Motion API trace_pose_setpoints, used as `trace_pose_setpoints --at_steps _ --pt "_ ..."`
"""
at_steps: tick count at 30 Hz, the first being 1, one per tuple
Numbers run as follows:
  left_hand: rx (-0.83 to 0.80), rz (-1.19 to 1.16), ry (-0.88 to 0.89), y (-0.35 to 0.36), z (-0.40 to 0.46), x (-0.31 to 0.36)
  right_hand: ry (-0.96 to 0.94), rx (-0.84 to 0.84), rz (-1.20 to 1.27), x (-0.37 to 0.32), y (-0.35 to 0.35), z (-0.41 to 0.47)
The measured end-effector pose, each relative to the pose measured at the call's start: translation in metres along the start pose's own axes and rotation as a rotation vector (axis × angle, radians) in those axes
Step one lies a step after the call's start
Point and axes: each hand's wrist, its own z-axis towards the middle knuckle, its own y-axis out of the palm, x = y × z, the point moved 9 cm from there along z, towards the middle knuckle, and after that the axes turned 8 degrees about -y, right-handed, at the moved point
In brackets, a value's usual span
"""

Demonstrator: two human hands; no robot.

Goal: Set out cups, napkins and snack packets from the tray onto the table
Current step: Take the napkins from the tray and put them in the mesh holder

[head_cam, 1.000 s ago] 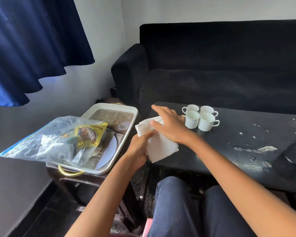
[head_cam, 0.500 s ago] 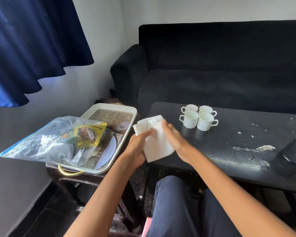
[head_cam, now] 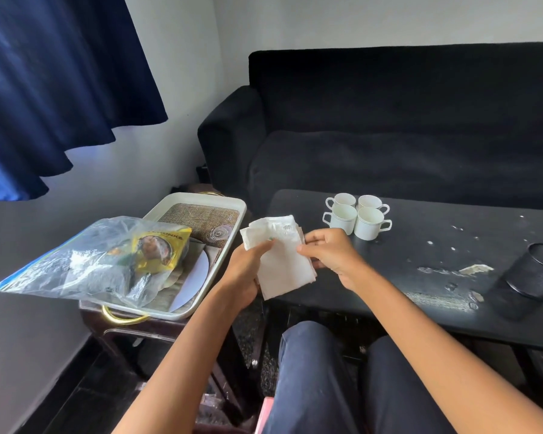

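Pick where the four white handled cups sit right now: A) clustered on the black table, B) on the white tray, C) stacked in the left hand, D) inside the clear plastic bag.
A: the four white handled cups stand upright in a tight two-by-two cluster on the black table, apart from the white rectangular tray and both hands.

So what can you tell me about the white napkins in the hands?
The napkins are a thin stack of soft white paper, a bit crinkled at the top. They hang tilted over the near left corner of the black table. The left hand holds them from the left, thumb on top; the right hand pinches their right edge.
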Motion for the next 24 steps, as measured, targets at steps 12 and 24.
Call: trace_pose_setpoints --at_steps 12,24 --pt "0.086 0.201 0.041 0.003 -0.010 0.002 0.003 0.160 0.002 0.002 -0.053 -0.008" --pt "0.178 0.372 0.250 0.063 -0.009 0.024 -0.076 0.339 -0.157 0.001 -0.113 -0.013"
